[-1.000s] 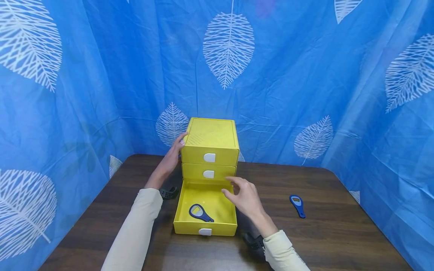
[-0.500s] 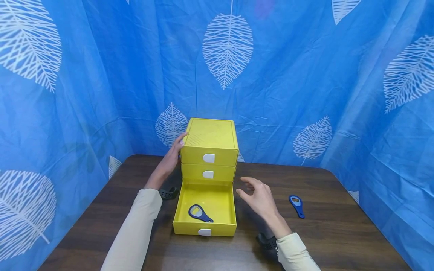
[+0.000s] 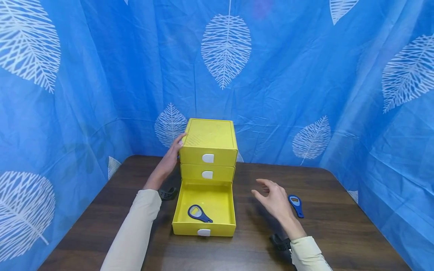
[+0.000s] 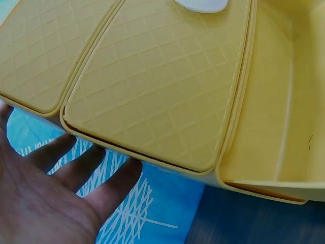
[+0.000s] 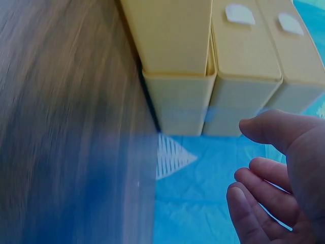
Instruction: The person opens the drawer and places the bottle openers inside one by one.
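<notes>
A yellow drawer unit (image 3: 211,132) stands at the middle of the table, its bottom drawer (image 3: 217,195) pulled out and the two upper ones closed. My left hand (image 3: 169,160) rests with extended fingers against the unit's left side; the left wrist view shows its fingertips along that edge. Inside the open drawer lies a dark blue bottle opener (image 3: 199,213) with a light centre. My right hand (image 3: 275,199) hovers over the table to the right of the drawer, holding nothing, fingers loosely bent and thumb apart. Just beyond it, a second blue bottle opener (image 3: 296,206) lies on the wood.
The dark wooden table (image 3: 339,229) reaches back to a blue curtain (image 3: 271,75) with white leaf prints, which also hangs along both sides. White tabs (image 3: 204,232) serve as drawer handles. Each wrist carries a black strap (image 3: 280,242).
My right hand has moved right, from above the open drawer to near the bottle opener on the table. The left hand keeps its place on the unit.
</notes>
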Demonstrator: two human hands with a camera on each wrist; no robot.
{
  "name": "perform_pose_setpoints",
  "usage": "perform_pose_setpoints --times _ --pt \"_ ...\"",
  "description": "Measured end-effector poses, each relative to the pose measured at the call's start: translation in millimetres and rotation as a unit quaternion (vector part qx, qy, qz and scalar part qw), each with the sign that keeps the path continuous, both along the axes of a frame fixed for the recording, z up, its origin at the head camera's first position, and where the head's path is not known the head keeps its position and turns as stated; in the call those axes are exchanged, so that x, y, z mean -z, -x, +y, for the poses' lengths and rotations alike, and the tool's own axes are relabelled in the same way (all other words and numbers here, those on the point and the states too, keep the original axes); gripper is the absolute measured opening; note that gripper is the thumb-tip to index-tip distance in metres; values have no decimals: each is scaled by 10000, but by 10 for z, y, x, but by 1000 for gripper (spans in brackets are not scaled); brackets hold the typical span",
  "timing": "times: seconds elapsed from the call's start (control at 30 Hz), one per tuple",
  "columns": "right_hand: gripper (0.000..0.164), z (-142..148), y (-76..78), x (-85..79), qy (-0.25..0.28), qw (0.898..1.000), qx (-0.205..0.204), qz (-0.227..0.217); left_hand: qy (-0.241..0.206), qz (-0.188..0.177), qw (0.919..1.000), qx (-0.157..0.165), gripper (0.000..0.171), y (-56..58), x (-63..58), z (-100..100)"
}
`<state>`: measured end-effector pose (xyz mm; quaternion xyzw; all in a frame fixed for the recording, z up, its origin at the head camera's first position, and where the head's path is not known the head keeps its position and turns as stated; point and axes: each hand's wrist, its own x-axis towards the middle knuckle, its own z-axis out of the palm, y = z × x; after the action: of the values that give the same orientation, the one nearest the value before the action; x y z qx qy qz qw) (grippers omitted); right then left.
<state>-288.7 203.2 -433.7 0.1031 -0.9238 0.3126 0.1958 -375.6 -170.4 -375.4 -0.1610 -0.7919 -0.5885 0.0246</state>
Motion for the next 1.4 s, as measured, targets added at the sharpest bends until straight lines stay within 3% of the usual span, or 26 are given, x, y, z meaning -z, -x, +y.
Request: perform_pose_setpoints --times 0.6,1.4 --pt "48 614 100 10 -112 9973 713 -110 32 55 10000 -28 65 8 -13 16" --pt "66 1120 119 243 -465 9801 1523 -1185 56 130 9999 28 63 22 18 -17"
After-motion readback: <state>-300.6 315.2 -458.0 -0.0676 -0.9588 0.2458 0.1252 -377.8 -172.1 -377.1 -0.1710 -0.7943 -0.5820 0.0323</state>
